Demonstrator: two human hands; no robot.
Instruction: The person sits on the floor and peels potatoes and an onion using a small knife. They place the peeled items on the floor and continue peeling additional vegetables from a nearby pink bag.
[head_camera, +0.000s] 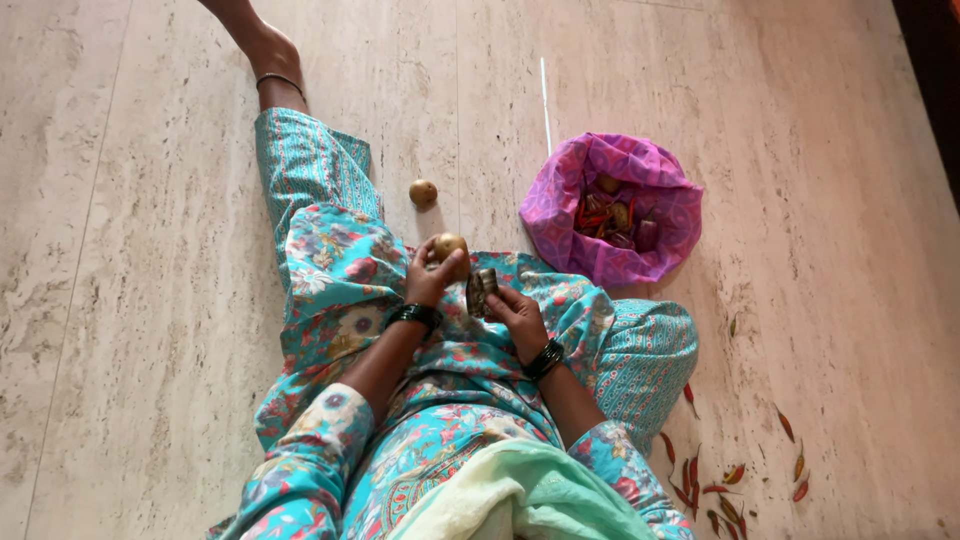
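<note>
A small brownish potato (449, 246) sits in the grip of the left hand (432, 275), raised just above the person's lap, the fingers curled round its underside. Just beside it, the right hand (515, 312) is closed on a small dark tool (481, 291) (its exact kind is too small to tell), held upright and close to the potato, perhaps touching it. Both wrists carry dark bangles (413, 315). The person sits on a pale stone floor (150, 250) in teal flowered clothes (340, 270), one leg stretched out ahead and the other knee bent to the right. A second potato (422, 192) lies on the floor just beyond the hands, apart from the leg. Farther right stands an open pink bag (600, 170) holding more vegetables, some of them red. Scattered red and orange chillies (720, 490) lie on the floor near the bent knee.
</note>
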